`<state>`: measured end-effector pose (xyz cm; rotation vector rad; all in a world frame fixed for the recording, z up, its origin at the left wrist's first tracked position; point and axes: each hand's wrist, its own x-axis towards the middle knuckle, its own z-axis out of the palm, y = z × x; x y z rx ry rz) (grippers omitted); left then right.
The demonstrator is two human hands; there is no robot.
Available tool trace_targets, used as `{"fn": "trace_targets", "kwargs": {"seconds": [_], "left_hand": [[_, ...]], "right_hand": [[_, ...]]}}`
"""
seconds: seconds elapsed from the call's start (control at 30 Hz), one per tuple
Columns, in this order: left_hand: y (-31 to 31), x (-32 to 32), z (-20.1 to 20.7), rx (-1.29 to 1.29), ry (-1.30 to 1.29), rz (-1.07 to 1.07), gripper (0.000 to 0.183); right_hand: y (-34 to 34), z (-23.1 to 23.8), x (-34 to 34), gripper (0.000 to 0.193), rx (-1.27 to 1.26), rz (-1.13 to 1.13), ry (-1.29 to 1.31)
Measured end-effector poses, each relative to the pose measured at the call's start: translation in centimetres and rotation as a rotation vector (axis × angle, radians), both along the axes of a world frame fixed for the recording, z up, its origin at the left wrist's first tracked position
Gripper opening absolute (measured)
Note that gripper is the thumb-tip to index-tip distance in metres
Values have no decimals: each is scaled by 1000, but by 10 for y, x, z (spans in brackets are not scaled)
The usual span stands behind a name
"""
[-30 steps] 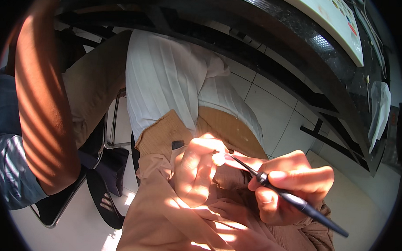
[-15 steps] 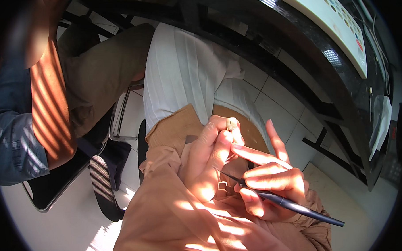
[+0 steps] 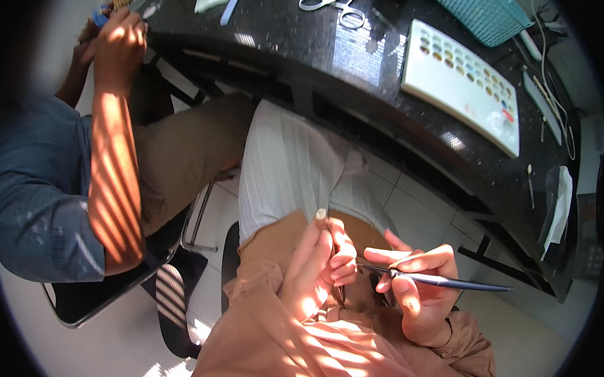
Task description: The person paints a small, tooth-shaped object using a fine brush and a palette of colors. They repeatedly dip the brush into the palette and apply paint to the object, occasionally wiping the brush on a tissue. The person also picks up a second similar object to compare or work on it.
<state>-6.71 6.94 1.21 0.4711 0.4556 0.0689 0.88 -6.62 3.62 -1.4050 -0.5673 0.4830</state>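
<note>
Pale, small piece [image 3: 321, 215] pinched at the tip of the left hand [image 3: 316, 269], sticking up just past the raised fingers; exact shape too small to tell. Fingers [image 3: 343, 260] of that hand curled together, closed on the piece, over the lap. Just to the right, right hand [image 3: 421, 292] clamped on a thin dark brush [image 3: 438, 280], thumb and forefinger closed round the shaft near its front end. Brush lying nearly level, tip pointing left and reaching the curled left fingers below the pale piece, handle running out to the right. Tan sleeves [image 3: 296, 351] coming up from the near edge, striped with sunlight.

Farther off, black table [image 3: 360, 51] curving across the top. On it a white paint palette [image 3: 462, 84] with rows of colour wells to the right, scissors [image 3: 335, 2] near the far middle, a teal mesh basket [image 3: 487, 15] at the far right. At left, another person in a blue shirt [image 3: 36, 186], hand [image 3: 121, 39] up at the table edge.
</note>
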Motion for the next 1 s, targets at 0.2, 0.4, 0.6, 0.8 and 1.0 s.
{"fn": "trace_targets", "kwargs": {"seconds": [0.2, 0.4, 0.6, 0.8, 1.0], "left_hand": [[5, 5, 23, -20, -7, -88, 22], [5, 10, 42, 46, -84, -96, 24], [3, 11, 47, -147, -292, -205, 23], [-4, 11, 54, -479, -442, -231, 24], [-11, 11, 55, -764, -581, -248, 24]], "right_hand": [[-4, 6, 7, 16, 43, -78, 110], [-12, 18, 18, 15, 189, -212, 35], [-17, 24, 21, 14, 252, -238, 17], [-22, 25, 19, 15, 287, -273, 26], [-23, 29, 19, 16, 326, -303, 44]]}}
